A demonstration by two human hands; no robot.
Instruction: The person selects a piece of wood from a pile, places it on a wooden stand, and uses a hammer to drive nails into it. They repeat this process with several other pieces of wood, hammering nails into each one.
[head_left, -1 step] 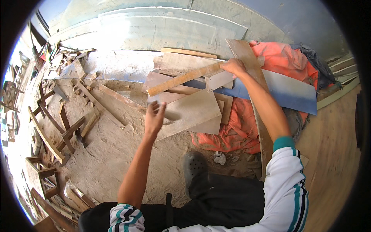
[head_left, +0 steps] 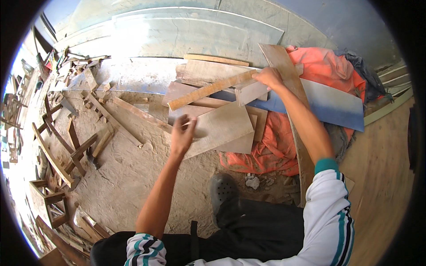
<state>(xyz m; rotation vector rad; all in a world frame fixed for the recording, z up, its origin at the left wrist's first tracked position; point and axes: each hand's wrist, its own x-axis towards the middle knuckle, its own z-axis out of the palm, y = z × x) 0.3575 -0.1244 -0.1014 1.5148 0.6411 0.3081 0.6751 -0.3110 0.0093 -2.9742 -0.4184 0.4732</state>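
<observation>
Over stacked boards [head_left: 230, 126], right hand [head_left: 268, 79] grips a wooden strip [head_left: 208, 91] (left hand [head_left: 182, 136] empty, half-curled).

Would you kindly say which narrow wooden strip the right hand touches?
The golden-brown strip slanting over the board pile: its upper end meets the right hand; other strips lie apart.

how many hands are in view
2: the left hand, open near the left edge of the loose boards, and the right hand, gripping the right end of a wooden strip.
</observation>
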